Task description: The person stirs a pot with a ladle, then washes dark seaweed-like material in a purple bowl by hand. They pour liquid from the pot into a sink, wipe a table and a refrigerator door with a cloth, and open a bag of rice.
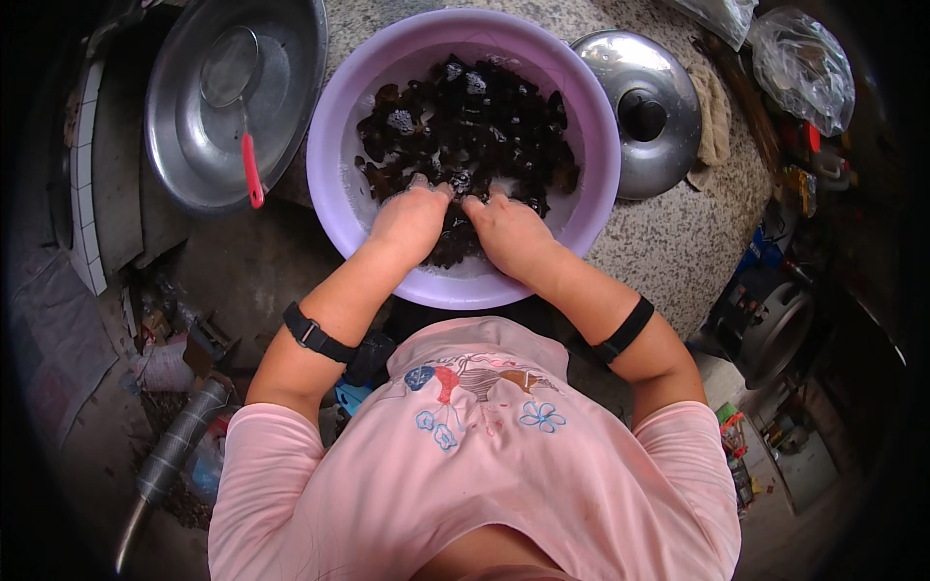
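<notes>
A purple plastic basin (465, 294) stands before me on a speckled stone tabletop, holding water with some foam and many dark, wet pieces that look like wood ear fungus (479, 116). Both hands reach in from the near side. My left hand (414, 214) dips its fingertips among the dark pieces, at the near middle of the basin. Close beside it on the right, my right hand (508, 221) does the same, its thumb near the left hand's fingers. The fingertips are partly hidden by water and pieces, so whether either hand grips anything is unclear.
Left of the basin, a large metal bowl (280, 156) holds a fine mesh skimmer with a red handle (251, 171). On the right lie a metal lid with a black knob (672, 156), a beige cloth (712, 109) and a clear plastic bag (803, 69). The rounded tabletop (668, 247) ends at right.
</notes>
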`<state>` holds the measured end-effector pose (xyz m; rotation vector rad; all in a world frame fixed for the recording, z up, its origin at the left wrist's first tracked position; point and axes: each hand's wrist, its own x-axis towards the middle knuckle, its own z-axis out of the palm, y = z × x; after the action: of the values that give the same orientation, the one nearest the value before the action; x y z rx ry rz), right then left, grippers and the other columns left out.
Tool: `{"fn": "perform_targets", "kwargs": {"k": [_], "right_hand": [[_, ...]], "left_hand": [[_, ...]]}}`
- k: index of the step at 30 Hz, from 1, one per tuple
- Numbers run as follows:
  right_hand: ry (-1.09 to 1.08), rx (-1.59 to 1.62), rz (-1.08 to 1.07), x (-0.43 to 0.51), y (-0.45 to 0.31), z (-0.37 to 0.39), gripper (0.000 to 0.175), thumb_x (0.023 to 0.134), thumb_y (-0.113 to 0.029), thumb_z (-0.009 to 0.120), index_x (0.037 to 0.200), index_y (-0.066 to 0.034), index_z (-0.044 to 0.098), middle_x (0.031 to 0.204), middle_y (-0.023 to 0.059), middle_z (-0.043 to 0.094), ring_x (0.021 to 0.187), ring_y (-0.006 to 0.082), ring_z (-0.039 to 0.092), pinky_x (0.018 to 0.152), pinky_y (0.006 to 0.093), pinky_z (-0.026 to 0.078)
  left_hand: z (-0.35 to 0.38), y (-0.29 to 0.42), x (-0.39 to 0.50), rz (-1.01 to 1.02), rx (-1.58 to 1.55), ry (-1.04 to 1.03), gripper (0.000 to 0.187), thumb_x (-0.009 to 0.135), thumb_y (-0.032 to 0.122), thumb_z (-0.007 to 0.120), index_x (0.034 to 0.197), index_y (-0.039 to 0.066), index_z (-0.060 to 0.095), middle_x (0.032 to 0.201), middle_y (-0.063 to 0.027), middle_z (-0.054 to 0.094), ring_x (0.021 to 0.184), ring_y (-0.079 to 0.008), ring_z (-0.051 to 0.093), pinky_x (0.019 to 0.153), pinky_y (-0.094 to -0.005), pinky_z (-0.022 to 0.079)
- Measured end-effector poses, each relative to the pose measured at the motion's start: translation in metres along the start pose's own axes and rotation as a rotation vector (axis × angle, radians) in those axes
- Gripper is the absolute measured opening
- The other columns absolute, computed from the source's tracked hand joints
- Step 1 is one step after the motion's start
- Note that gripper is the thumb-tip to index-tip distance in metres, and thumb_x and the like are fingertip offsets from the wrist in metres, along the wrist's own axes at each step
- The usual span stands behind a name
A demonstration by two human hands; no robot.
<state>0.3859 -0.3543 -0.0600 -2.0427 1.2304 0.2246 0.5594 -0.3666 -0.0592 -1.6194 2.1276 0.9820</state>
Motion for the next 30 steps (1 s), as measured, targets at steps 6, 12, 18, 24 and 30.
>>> {"fn": "perform_targets", "kwargs": {"k": [6, 12, 18, 24, 30], "right_hand": [[-0.042, -0.008, -0.005, 0.004, 0.000, -0.003, 0.016, 0.087, -0.007, 0.049, 0.101, -0.0034, 0.055, 0.093, 0.0197, 0.065, 0.083, 0.0340, 0.068, 0.072, 0.0424, 0.055], [-0.079, 0.029, 0.003, 0.009, -0.001, -0.009, 0.013, 0.087, -0.007, 0.050, 0.097, -0.0033, 0.057, 0.087, 0.0183, 0.069, 0.081, 0.0343, 0.069, 0.071, 0.0427, 0.055], [-0.115, 0.016, 0.046, 0.010, -0.005, -0.019, 0.019, 0.086, -0.018, 0.055, 0.097, -0.0028, 0.059, 0.082, 0.0164, 0.070, 0.076, 0.0344, 0.069, 0.069, 0.0434, 0.055], [0.144, 0.079, 0.043, 0.007, -0.001, -0.033, 0.042, 0.079, -0.029, 0.069, 0.110, -0.0032, 0.059, 0.100, 0.0193, 0.063, 0.083, 0.0345, 0.066, 0.071, 0.0416, 0.055], [0.414, -0.021, 0.038, 0.005, 0.017, -0.043, 0.076, 0.073, -0.024, 0.077, 0.140, -0.0173, 0.042, 0.145, 0.0211, 0.032, 0.124, 0.0399, 0.046, 0.097, 0.0507, 0.041]], "left_hand": [[-0.002, -0.003, 0.003, 0.000, -0.023, -0.019, 0.021, 0.088, 0.005, 0.045, 0.102, 0.002, 0.059, 0.098, -0.0245, 0.065, 0.091, -0.0398, 0.065, 0.077, -0.0473, 0.054], [-0.002, -0.006, 0.006, 0.008, -0.031, 0.005, 0.020, 0.086, 0.002, 0.045, 0.102, 0.001, 0.057, 0.096, -0.0248, 0.065, 0.092, -0.0404, 0.065, 0.078, -0.0476, 0.053], [0.000, -0.014, 0.009, 0.006, -0.081, -0.009, 0.017, 0.085, 0.005, 0.051, 0.099, 0.000, 0.057, 0.094, -0.0249, 0.065, 0.092, -0.0418, 0.064, 0.080, -0.0495, 0.051], [-0.018, -0.021, 0.015, -0.078, -0.422, 0.212, 0.030, 0.080, 0.018, 0.068, 0.103, 0.000, 0.058, 0.102, -0.0270, 0.062, 0.096, -0.0440, 0.060, 0.085, -0.0502, 0.048], [-0.040, -0.012, -0.003, 0.051, -0.109, 0.479, 0.070, 0.073, 0.014, 0.076, 0.137, 0.018, 0.047, 0.147, -0.0195, 0.029, 0.131, -0.0447, 0.033, 0.104, -0.0518, 0.036]]}}
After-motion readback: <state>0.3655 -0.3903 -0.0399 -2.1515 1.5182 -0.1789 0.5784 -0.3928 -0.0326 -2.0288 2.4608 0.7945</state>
